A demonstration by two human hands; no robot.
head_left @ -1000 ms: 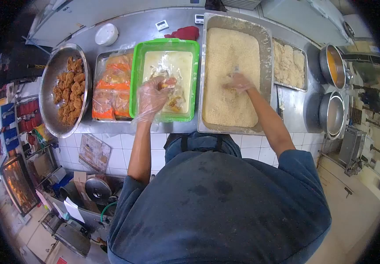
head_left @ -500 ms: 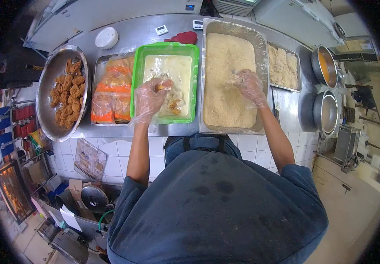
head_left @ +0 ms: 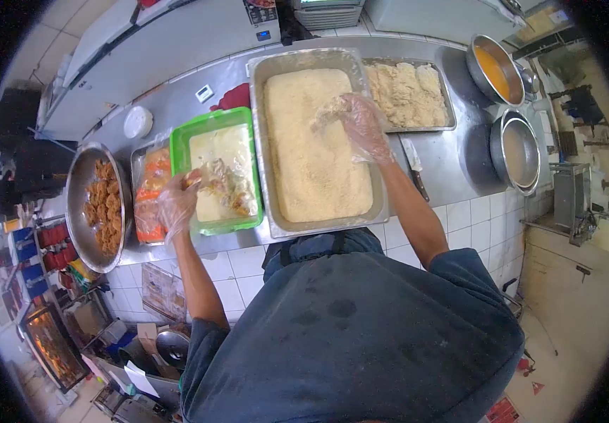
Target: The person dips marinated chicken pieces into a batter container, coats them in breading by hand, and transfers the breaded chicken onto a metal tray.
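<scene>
My left hand (head_left: 179,203), in a clear plastic glove, is over the left edge of a green tray (head_left: 253,158). Its fingers are closed around a small reddish piece of raw meat (head_left: 193,178). Cream-coloured batter (head_left: 209,144) fills the tray, with several wet meat pieces (head_left: 228,189) in it. My right hand (head_left: 366,125), gloved too, is above the upper right of a deep metal pan (head_left: 274,227) of pale breadcrumbs (head_left: 318,169). A crumb-coated piece of meat (head_left: 331,111) is gripped in its fingers, which partly hide it.
Breaded pieces lie in a metal tray (head_left: 451,125), with a knife (head_left: 415,169) below. Metal bowls (head_left: 491,144) stand at right, one holding orange liquid (head_left: 493,74). At left are bagged food (head_left: 150,183), a bowl (head_left: 78,243) of fried pieces and a white tub (head_left: 138,123).
The view has turned toward the right. My right hand has lifted out of the crumbs toward the pan's upper right with a coated piece. My left hand has moved to the green tray's left edge.
</scene>
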